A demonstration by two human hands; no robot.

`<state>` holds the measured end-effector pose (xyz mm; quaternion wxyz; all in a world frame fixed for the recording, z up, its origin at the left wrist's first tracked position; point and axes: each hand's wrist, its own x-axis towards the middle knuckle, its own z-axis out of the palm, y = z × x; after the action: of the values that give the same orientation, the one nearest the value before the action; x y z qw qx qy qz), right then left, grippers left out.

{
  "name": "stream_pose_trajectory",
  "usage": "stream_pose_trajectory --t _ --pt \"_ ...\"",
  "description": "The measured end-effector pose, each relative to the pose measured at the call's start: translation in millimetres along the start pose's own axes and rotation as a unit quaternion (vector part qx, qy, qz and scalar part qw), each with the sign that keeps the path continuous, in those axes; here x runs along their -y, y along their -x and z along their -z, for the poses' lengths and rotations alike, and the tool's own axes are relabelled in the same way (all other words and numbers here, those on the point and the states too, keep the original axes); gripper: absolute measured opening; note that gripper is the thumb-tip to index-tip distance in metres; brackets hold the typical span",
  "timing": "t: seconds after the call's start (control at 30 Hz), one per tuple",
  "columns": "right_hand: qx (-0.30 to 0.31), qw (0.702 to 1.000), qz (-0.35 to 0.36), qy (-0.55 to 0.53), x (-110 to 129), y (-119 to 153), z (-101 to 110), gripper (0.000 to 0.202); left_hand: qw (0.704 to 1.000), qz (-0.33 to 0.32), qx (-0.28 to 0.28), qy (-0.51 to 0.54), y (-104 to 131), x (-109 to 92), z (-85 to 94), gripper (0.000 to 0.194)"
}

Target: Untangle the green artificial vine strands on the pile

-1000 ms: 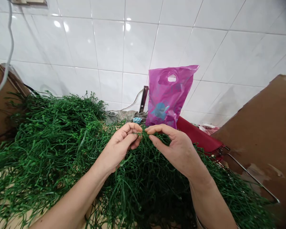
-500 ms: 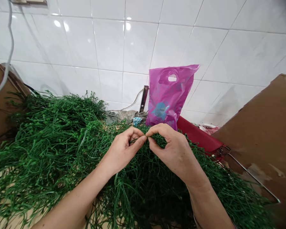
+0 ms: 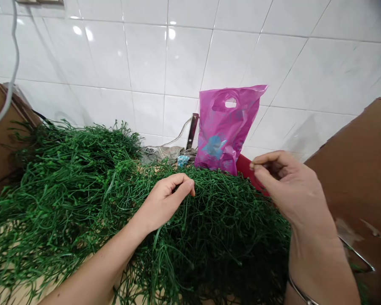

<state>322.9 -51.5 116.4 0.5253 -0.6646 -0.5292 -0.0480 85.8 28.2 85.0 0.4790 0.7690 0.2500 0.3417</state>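
A large pile of thin green plant stems with small knobbed tips [image 3: 82, 169] spreads below both hands. Above the middle of it, my left hand [image 3: 168, 199] is closed, thumb pressed against the curled forefinger; what lies between them is hidden. My right hand [image 3: 292, 186] is raised over the pile's right side, near a red object [image 3: 250, 173]. Its thumb and forefinger pinch together, with a tiny brownish speck at the tips, too small to name. The two hands are well apart.
Against the white tiled wall [image 3: 146, 55] stands a purple plastic bag [image 3: 228, 127], beside a dark upright metal strip [image 3: 192, 131]. Cardboard [image 3: 362, 169] rises at the right, and more cardboard [image 3: 6, 123] at the left. A white cable [image 3: 14, 63] hangs at far left.
My right hand has parted from my left and moved right, toward the cardboard, still pinched. My left hand stays nearly in place, its fingers curled in more.
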Motion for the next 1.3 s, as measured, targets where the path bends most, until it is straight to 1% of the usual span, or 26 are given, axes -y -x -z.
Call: stream_pose_trajectory --t 0.07,0.1,0.17,0.23,0.3,0.4,0.53,0.6,0.63,0.73,0.8,0.87,0.93,1.03,1.1,1.17,1.3 --pt "0.063 0.998 0.024 0.016 7 5 -5 0.008 1.0 0.014 0.002 0.017 0 2 -1.6 0.033" --pt "0.086 0.995 0.045 0.03 12 9 -10 0.01 1.0 0.018 0.003 0.018 0 3 -1.9 0.032" --pt "0.112 0.989 0.091 0.042 22 16 -21 0.013 1.0 0.016 0.004 0.012 0 3 -1.6 0.03" --pt "0.135 0.984 0.118 0.019 31 22 -29 0.014 1.0 0.003 0.005 0.0 1 1 -1.1 0.028" --pt "0.175 0.978 0.114 -0.02 38 27 -35 0.016 1.0 -0.014 0.004 -0.013 1 0 -1.1 0.027" --pt "0.226 0.968 0.091 -0.064 43 30 -40 0.022 0.999 -0.034 -0.002 -0.022 2 1 -2.5 0.025" --pt "0.28 0.951 0.064 -0.118 43 29 -47 0.014 0.998 -0.057 -0.015 -0.034 2 2 -4.2 0.028" --pt "0.279 0.952 0.057 -0.113 42 28 -49 0.011 0.995 -0.072 -0.018 -0.062 2 2 -4.6 0.029" --pt "0.267 0.956 0.063 -0.1 41 28 -49 0.009 0.994 -0.077 -0.02 -0.08 2 2 -4.9 0.029" --pt "0.218 0.967 0.126 -0.031 38 30 -52 0.007 0.989 -0.073 -0.026 -0.124 2 2 -6.2 0.028" --pt "0.199 0.963 0.179 0.002 38 32 -53 0.01 0.989 -0.063 -0.025 -0.131 2 4 -7.1 0.028" --pt "0.194 0.958 0.211 0.008 38 33 -52 0.013 0.991 -0.057 -0.023 -0.12 1 4 -7.1 0.028" --pt "0.198 0.958 0.209 0.002 39 31 -50 0.015 0.994 -0.054 -0.018 -0.094 1 3 -6.2 0.028" --pt "0.223 0.96 0.167 -0.024 42 28 -44 0.014 0.998 -0.044 -0.001 -0.042 2 -2 -4.8 0.029" --pt "0.222 0.963 0.144 -0.058 43 26 -41 0.012 0.999 -0.039 0.011 -0.01 3 -5 -5.1 0.03" --pt "0.192 0.97 0.132 -0.068 45 27 -43 0.011 0.999 -0.042 0.008 0.008 2 -5 -6.9 0.03" --pt "0.119 0.983 0.138 -0.026 47 31 -58 0.014 0.998 -0.059 -0.021 0.003 -1 -1 -13.0 0.029"
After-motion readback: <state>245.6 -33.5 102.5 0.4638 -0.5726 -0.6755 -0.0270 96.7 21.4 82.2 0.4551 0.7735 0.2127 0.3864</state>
